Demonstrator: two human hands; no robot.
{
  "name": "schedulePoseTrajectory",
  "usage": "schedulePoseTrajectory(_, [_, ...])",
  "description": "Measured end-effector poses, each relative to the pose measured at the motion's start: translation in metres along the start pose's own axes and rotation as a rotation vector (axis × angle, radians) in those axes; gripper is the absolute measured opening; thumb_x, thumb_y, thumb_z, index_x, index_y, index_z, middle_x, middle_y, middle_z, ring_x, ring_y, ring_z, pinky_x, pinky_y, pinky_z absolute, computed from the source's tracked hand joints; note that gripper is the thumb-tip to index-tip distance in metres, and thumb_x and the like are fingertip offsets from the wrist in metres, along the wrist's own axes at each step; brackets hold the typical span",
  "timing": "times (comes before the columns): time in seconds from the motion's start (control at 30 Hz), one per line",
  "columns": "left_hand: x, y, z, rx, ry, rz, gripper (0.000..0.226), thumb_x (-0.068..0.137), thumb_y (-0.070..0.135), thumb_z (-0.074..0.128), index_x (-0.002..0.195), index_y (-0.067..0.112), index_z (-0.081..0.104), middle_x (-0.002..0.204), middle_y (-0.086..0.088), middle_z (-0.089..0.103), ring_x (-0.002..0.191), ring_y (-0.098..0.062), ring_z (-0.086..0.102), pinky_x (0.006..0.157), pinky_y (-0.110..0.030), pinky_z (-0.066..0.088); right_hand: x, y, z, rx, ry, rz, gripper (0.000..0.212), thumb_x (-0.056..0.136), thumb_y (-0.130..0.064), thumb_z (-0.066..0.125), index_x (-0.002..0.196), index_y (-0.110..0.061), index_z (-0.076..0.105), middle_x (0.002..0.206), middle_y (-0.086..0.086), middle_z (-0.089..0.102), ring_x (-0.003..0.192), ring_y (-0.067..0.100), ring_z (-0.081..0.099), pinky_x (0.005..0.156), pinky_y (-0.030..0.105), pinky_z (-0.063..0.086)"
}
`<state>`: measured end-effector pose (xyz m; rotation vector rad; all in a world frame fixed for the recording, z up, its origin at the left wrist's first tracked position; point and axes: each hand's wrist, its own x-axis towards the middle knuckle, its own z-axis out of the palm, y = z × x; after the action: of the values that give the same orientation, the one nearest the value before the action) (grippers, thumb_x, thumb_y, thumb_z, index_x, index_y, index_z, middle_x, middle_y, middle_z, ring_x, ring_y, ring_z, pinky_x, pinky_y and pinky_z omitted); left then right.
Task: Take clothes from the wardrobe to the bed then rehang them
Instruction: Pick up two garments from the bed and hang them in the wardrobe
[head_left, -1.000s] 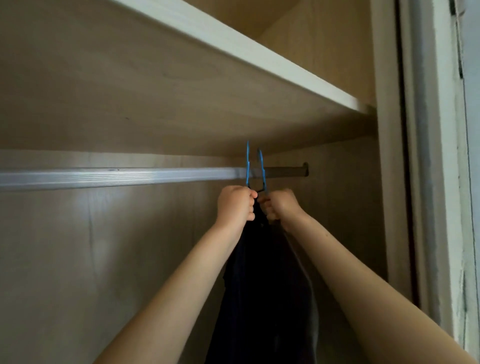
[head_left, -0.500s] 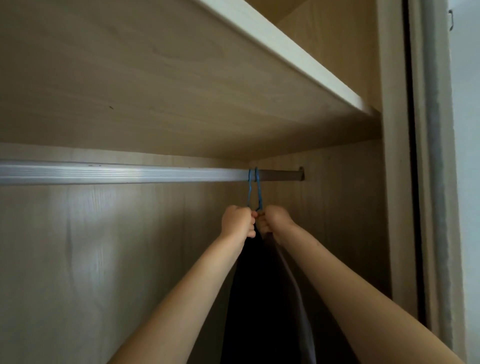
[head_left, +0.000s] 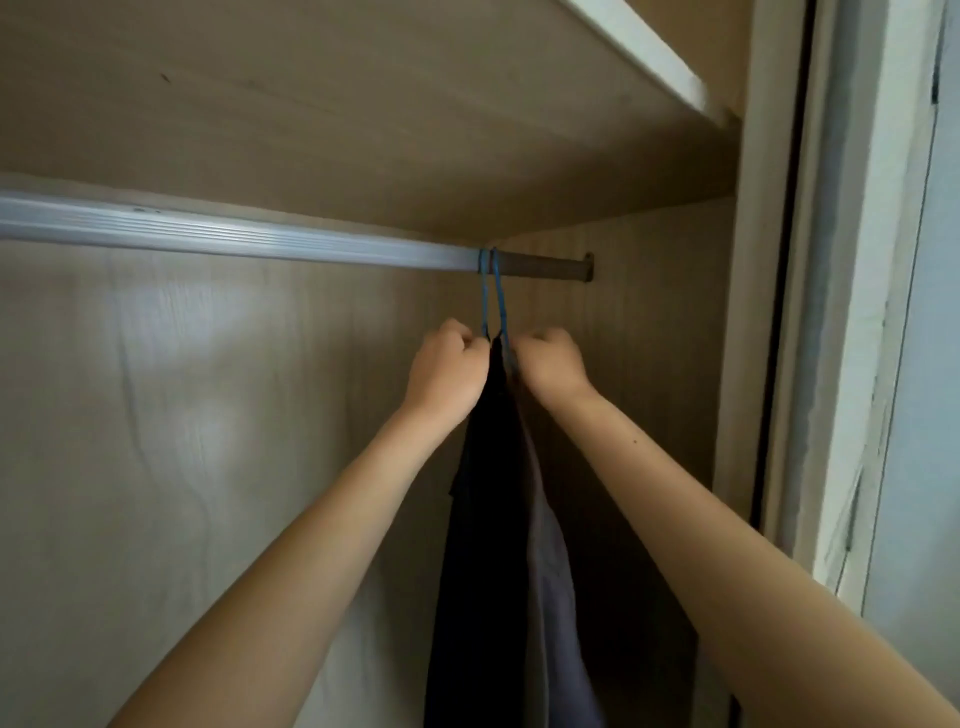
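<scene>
Two blue hanger hooks sit side by side over the silver wardrobe rail near its right end. A black garment hangs from the left one and a grey garment from the right one. My left hand is fisted around the top of the left hanger. My right hand is fisted around the top of the right hanger. The hanger shoulders are hidden under the cloth and my fingers.
A wooden shelf runs just above the rail. The wardrobe's right side wall is close beside my right hand, with the white door frame further right. The wooden back panel fills the left.
The two hooks came down from above the rail and now rest on it. Both hands sank a little with the hangers and stay closed on them.
</scene>
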<state>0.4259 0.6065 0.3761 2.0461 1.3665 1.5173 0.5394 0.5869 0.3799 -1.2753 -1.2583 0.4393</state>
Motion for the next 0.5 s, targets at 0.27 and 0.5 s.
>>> schedulePoseTrajectory(0.27, [-0.213, -0.009, -0.012, -0.157, 0.011, 0.400, 0.018, 0.094, 0.015, 0.049, 0.105, 0.010, 0.061, 0.099, 0.003, 0.061, 0.097, -0.009, 0.060, 0.086, -0.015, 0.044, -0.205, 0.078, -0.089, 0.161, -0.057, -0.330, 0.021, 0.098, -0.006, 0.046, 0.109, -0.012, 0.064, 0.096, -0.002, 0.066, 0.096, 0.017, 0.065, 0.084, 0.031, 0.054])
schedulePoseTrajectory(0.5, [-0.429, -0.060, 0.077, -0.374, -0.541, -0.177, 0.019, 0.093, 0.033, 0.048, 0.103, 0.026, 0.062, 0.096, 0.011, 0.067, 0.098, -0.010, 0.065, 0.084, -0.018, 0.047, -0.406, 0.233, -0.176, 0.174, 0.048, 0.376, 0.023, 0.097, 0.003, 0.043, 0.098, -0.003, 0.065, 0.083, 0.015, 0.066, 0.078, 0.024, 0.066, 0.075, 0.037, 0.055])
